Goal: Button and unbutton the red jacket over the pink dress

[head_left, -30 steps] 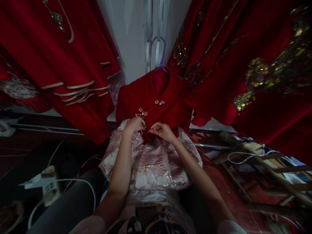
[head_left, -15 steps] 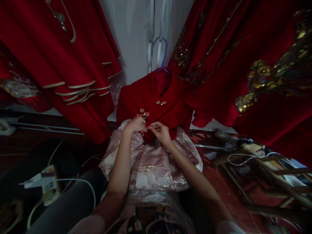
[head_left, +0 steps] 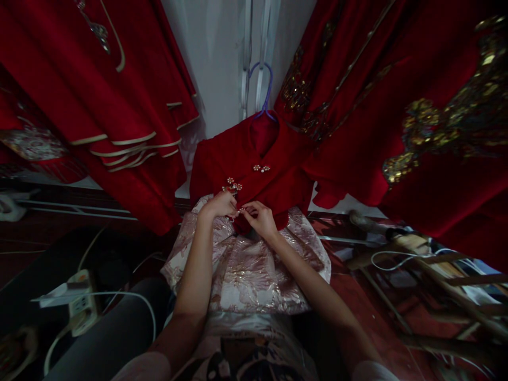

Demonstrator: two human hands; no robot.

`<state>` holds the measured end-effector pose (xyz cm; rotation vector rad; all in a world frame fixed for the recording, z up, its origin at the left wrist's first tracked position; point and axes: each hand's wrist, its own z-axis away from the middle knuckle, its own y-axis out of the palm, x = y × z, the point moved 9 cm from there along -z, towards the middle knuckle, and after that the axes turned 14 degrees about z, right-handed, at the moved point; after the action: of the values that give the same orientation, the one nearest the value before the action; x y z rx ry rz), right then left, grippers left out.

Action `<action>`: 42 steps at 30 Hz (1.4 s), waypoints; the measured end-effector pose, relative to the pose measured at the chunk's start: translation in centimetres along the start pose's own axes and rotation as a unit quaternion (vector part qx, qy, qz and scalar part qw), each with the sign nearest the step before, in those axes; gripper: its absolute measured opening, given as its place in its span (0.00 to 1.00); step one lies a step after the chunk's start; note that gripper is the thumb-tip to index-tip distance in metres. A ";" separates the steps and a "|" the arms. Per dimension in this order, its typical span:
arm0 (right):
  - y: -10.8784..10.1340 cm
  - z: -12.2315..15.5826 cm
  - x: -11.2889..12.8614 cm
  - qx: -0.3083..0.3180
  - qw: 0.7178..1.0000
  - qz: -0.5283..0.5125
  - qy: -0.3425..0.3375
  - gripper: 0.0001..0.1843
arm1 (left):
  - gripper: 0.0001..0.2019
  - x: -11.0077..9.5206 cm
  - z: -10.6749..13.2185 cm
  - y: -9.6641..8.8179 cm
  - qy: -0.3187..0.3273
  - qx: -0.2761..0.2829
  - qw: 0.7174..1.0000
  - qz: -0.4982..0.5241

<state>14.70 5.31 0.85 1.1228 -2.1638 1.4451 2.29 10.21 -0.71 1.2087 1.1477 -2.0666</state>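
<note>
A red jacket [head_left: 222, 148] hangs from a purple hanger [head_left: 269, 87], its lower part lying over a shiny pinkish brocade cloth [head_left: 254, 270] on my lap. Pearl flower ornaments [head_left: 234, 184] sit on the jacket just above my left hand, and a second beaded pair [head_left: 262, 168] is below the collar. My left hand [head_left: 221, 205] is closed at the jacket's front edge, fingers curled on the fabric. Close beside it, my right hand [head_left: 260, 218] pinches a small beaded fastening [head_left: 241, 211] between thumb and fingertips. The fingertips partly hide it.
Red garments with pale piping [head_left: 130, 106] hang at the left, and gold-sequinned red garments [head_left: 428, 127] at the right. A power strip [head_left: 81, 301] with white cables lies low left. A wooden rack [head_left: 444, 275] with papers and a cable stands at the right.
My right hand has shifted slightly left and down, bringing its fingertips closer to my left hand. The left hand stays nearly in place.
</note>
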 end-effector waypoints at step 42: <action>0.1 -0.4 -3.1 0.220 0.975 0.037 -0.014 0.10 | 0.11 -3.2 -0.1 1.5 0.044 -0.038 0.979 -0.197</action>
<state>16.60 7.05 -1.00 1.2139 -1.9714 2.0203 5.00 9.55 1.41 1.1147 1.6028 -2.2402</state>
